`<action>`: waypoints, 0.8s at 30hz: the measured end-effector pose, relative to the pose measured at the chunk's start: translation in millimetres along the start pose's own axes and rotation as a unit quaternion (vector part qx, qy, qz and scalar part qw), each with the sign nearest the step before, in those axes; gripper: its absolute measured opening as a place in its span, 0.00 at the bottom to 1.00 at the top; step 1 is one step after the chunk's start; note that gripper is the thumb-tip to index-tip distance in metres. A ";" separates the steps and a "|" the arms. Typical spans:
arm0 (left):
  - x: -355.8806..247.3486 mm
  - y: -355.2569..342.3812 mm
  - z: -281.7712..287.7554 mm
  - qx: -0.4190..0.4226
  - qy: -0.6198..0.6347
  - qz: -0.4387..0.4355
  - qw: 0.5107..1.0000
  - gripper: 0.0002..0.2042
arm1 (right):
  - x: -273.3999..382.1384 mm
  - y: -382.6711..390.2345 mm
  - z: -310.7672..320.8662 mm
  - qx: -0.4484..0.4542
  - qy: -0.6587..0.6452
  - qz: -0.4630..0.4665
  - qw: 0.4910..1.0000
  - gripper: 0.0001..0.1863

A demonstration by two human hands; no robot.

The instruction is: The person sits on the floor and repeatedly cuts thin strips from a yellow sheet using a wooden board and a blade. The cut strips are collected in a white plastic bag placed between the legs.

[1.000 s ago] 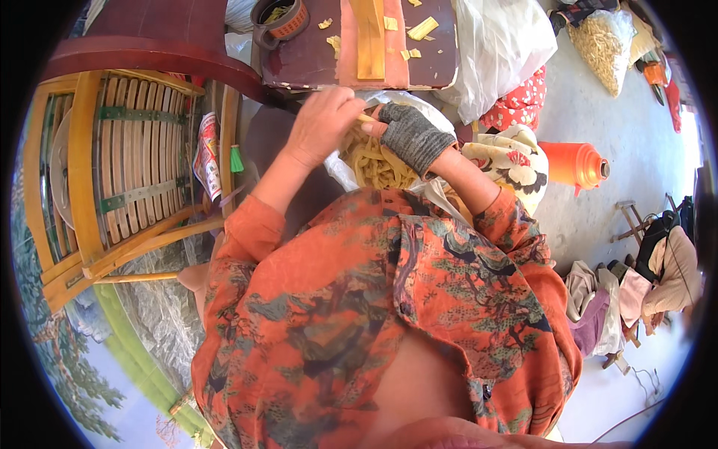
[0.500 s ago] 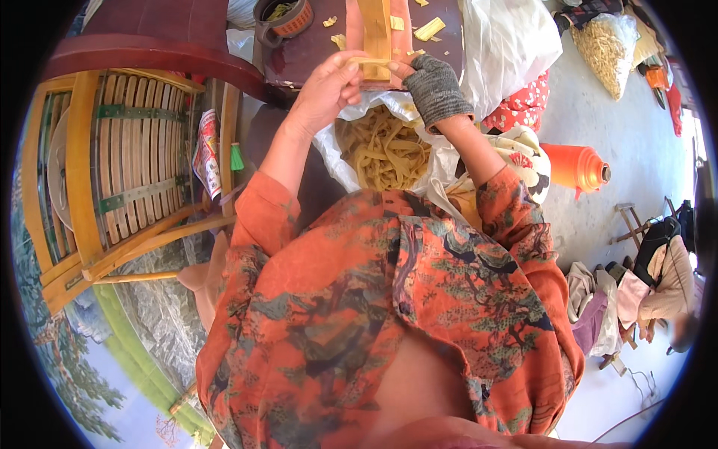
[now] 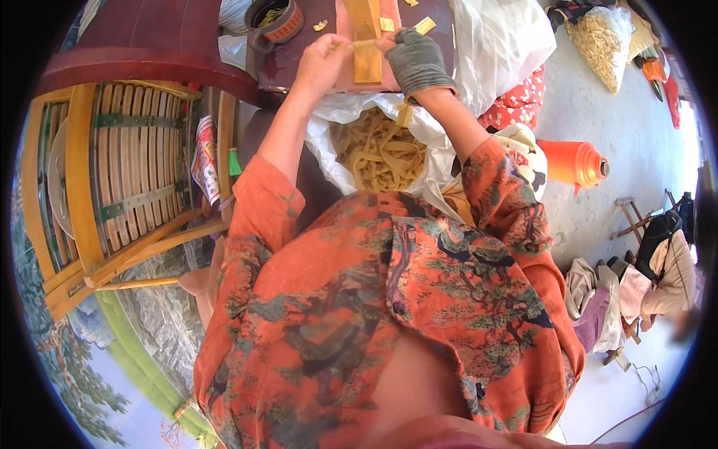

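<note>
Strip (image 3: pixel 367 60) between hands, on table (image 3: pixel 299 52)

Bag (image 3: pixel 329 142) of strips below, in lap; tape roll (image 3: pixel 275 21) behind left hand (image 3: pixel 321 63); chair (image 3: pixel 112 179) left; flask (image 3: pixel 574 163) right of right hand (image 3: pixel 416 60).

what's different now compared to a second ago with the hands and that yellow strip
Both hands rose from the bag of strips to the dark table. Left hand and gloved right hand now hold a yellow strip flat there. Bag, tape roll and orange flask stayed put.

Glossy dark wooden table (image 3: pixel 299 52), matt tan strip (image 3: pixel 367 61), crinkled white plastic bag (image 3: pixel 336 142), knitted grey glove (image 3: pixel 415 60), slatted wooden chair (image 3: pixel 112 179)
</note>
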State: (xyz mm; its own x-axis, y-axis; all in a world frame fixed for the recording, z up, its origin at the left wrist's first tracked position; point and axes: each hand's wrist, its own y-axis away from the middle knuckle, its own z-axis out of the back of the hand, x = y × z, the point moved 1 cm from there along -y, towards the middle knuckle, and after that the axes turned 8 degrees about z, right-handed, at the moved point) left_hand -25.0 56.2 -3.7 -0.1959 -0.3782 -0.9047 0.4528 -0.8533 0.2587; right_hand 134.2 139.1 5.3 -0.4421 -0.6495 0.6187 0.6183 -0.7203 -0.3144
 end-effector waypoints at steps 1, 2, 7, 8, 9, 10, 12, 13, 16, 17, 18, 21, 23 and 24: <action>8.1 -7.9 -3.7 -0.025 -0.044 -0.052 0.997 0.12 | -2.2 0.2 -4.8 0.030 0.034 -0.019 0.999 0.12; 14.5 -7.7 -6.8 -0.041 -0.093 -0.042 0.994 0.12 | -7.6 0.9 -11.6 0.061 0.068 -0.038 0.995 0.11; 24.9 22.4 -2.0 -0.036 -0.157 -0.019 0.987 0.12 | -20.1 21.5 -14.7 0.100 0.091 -0.068 0.988 0.11; 31.0 35.1 -3.4 -0.024 -0.140 -0.032 0.989 0.13 | 0.7 26.3 0.2 0.074 0.085 -0.033 0.993 0.10; 22.5 66.1 -10.3 -0.131 -0.222 -0.188 0.948 0.15 | 14.2 35.0 10.9 0.050 0.080 -0.005 0.996 0.10; 28.3 74.9 -11.9 -0.124 -0.238 -0.198 0.943 0.14 | 26.3 40.8 16.1 0.027 0.072 0.030 0.997 0.09; 36.2 91.0 -22.5 0.137 0.048 0.058 0.988 0.12 | 48.6 52.8 16.5 -0.041 -0.036 0.089 0.995 0.10; 25.0 104.6 -28.1 0.165 0.200 0.128 0.957 0.12 | 63.4 59.9 13.5 -0.052 -0.088 0.104 0.989 0.10; 9.6 123.2 -33.3 0.232 0.518 0.235 0.789 0.12 | 74.1 83.2 2.9 -0.032 -0.161 0.157 0.974 0.10; 30.8 109.3 -26.3 0.261 0.554 0.217 0.760 0.12 | 73.0 91.2 -2.5 -0.017 -0.170 0.173 0.970 0.10; 33.9 102.6 -18.0 0.287 0.590 0.199 0.728 0.12 | 72.0 96.9 -6.8 0.000 -0.203 0.168 0.965 0.10; 34.1 103.2 -21.6 0.203 0.522 0.189 0.806 0.12 | 70.4 106.9 -11.8 0.069 -0.344 0.082 0.933 0.13; -5.0 125.9 -28.3 0.140 0.446 0.198 0.862 0.11 | 72.6 97.0 -5.9 0.056 -0.425 -0.024 0.903 0.14; 0.1 125.6 -29.9 0.155 0.434 0.211 0.862 0.11 | 75.4 90.4 -0.3 0.050 -0.463 -0.079 0.881 0.15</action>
State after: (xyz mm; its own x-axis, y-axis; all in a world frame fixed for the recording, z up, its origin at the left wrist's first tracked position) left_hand 57.9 -40.3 18.5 0.7155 -0.3820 -0.5849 0.0433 -0.8114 0.5829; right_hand 156.5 24.9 23.3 0.1638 -0.0331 0.9859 0.6715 -0.7284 -0.1361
